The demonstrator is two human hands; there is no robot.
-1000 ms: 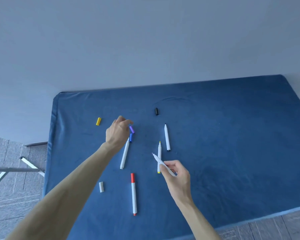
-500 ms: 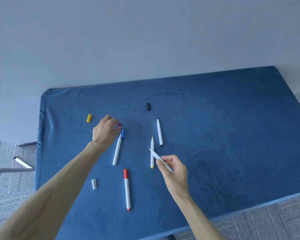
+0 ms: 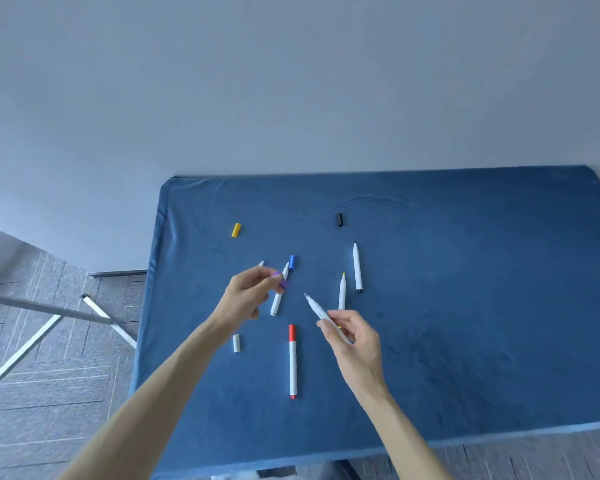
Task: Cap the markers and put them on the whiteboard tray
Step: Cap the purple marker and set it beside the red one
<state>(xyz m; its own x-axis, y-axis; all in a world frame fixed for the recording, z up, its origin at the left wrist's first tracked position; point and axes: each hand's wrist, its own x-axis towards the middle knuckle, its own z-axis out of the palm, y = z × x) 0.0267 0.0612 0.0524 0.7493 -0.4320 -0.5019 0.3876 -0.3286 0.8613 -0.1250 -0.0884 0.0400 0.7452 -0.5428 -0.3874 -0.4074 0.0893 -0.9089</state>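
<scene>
Nearest you, the red marker (image 3: 292, 362) lies capped on the blue cloth (image 3: 465, 323), cap end pointing to 12 o'clock. At its 9 o'clock, apart from it, lies a white cap (image 3: 236, 343).

Your right hand (image 3: 355, 337) pinches the purple marker (image 3: 321, 313) by its lower barrel, bare tip aimed to 11 o'clock and raised off the cloth. Your left hand (image 3: 252, 296) grips the purple cap (image 3: 282, 281) between thumb and fingertips, at 10 o'clock from that tip and apart from it.

Just beyond your left hand lies the blue marker (image 3: 279, 291), uncapped, with the blue cap (image 3: 292, 262) just beside its tip. A small white piece (image 3: 261, 263) shows above your left fingers; I cannot tell what it is.

At 12 o'clock from your right hand lies the yellow marker (image 3: 342, 292), uncapped, and beside it the black marker (image 3: 357, 267), also uncapped.

Farthest out lie the yellow cap (image 3: 236, 230) and the black cap (image 3: 340, 220), well apart.
</scene>
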